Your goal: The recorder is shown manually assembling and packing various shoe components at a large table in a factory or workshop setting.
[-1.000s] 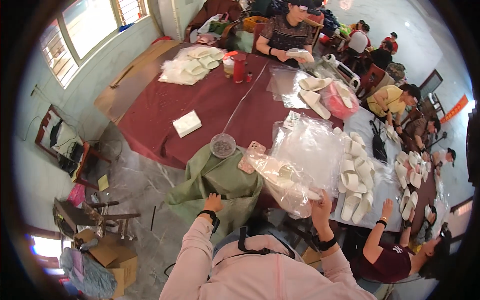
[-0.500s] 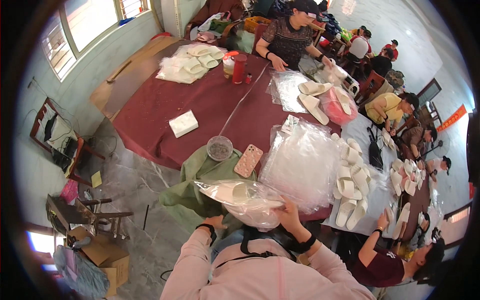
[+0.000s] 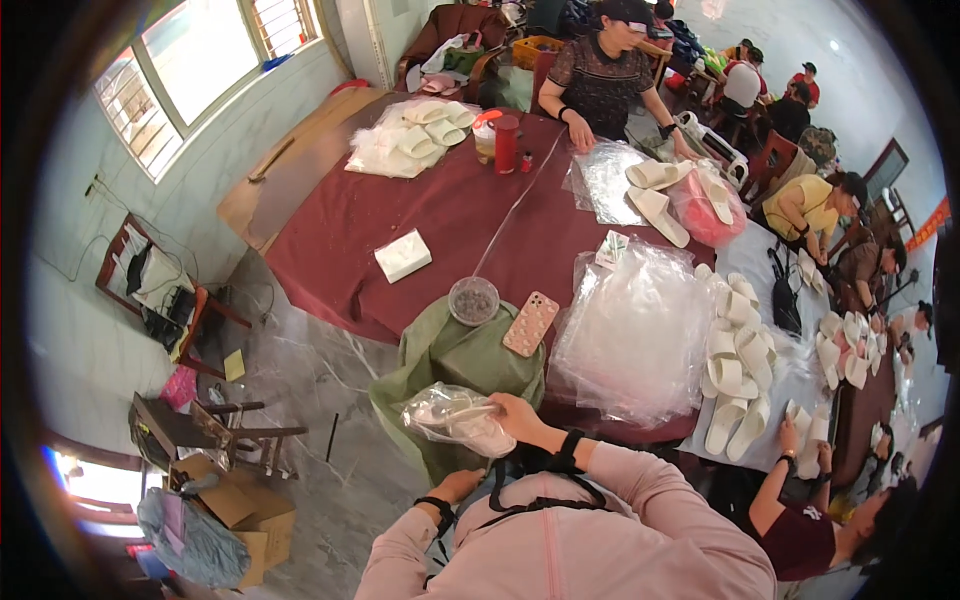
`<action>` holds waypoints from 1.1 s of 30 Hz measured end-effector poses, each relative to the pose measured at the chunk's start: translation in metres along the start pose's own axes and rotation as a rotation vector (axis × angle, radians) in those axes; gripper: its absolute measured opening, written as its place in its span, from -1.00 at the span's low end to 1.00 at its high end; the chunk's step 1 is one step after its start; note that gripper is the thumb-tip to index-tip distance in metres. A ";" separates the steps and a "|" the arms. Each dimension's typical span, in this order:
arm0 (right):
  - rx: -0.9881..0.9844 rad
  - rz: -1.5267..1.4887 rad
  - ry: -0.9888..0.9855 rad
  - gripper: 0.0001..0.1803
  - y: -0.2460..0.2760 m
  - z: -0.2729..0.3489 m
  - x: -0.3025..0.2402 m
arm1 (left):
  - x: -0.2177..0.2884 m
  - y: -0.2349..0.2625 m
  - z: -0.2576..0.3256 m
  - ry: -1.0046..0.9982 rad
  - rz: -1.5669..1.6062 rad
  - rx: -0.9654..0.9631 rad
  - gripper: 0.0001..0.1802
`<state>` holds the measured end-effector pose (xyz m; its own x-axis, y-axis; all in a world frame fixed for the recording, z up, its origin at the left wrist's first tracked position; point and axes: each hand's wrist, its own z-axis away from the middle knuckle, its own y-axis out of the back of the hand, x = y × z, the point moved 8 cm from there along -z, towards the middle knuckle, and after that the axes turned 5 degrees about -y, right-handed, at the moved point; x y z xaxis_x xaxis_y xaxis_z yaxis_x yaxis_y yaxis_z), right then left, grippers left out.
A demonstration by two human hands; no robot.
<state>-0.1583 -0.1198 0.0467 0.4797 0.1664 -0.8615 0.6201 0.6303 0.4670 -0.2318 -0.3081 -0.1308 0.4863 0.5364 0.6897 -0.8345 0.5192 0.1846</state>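
While the right hand (image 3: 517, 417) grips the bagged slippers (image 3: 448, 418) at their right-hand end, the left hand (image 3: 460, 486) is just below them, near the green sack (image 3: 480, 362); from where I stand, I cannot tell whether its fingers are closed on anything. The slippers are at the sack's near side, below the edge of the bench (image 3: 330, 240). In my judgement they are light, springy and not fragile; their wrapping should prove slippery, so hold is best taken through it on the soles. Appearance: pale, enclosed in clear, glossy, creased plastic.
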 end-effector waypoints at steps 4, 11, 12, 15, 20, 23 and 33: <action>-0.186 0.155 -0.053 -0.44 -0.048 -0.006 0.040 | 0.026 0.006 0.009 -0.345 -0.486 0.051 -0.77; -0.423 0.286 -0.036 -0.16 -0.065 0.038 0.072 | 0.087 0.017 0.017 -0.502 -0.627 0.059 -0.81; -0.585 0.303 -0.126 -0.22 -0.073 0.044 0.080 | 0.098 0.022 0.020 -0.583 -0.669 0.117 -0.82; -0.582 0.290 -0.241 -0.36 -0.062 0.057 0.099 | 0.106 0.023 0.009 -0.663 -0.711 0.074 -0.80; -0.169 0.201 -0.293 -0.43 -0.015 0.078 0.136 | 0.114 0.017 -0.004 -0.639 -0.853 -0.130 -0.76; -0.045 0.127 -0.358 -0.48 0.014 0.109 0.155 | 0.119 0.013 -0.007 -0.554 -0.930 -0.311 -0.73; 0.260 0.014 -0.569 -0.52 0.111 0.206 0.188 | 0.261 0.053 0.024 -0.522 -0.624 -0.426 -0.69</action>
<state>0.1287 -0.1744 -0.0223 0.7001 -0.3013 -0.6473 0.7076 0.4140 0.5727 -0.1553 -0.1562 0.0759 0.5519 -0.2385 0.7991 -0.2433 0.8705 0.4278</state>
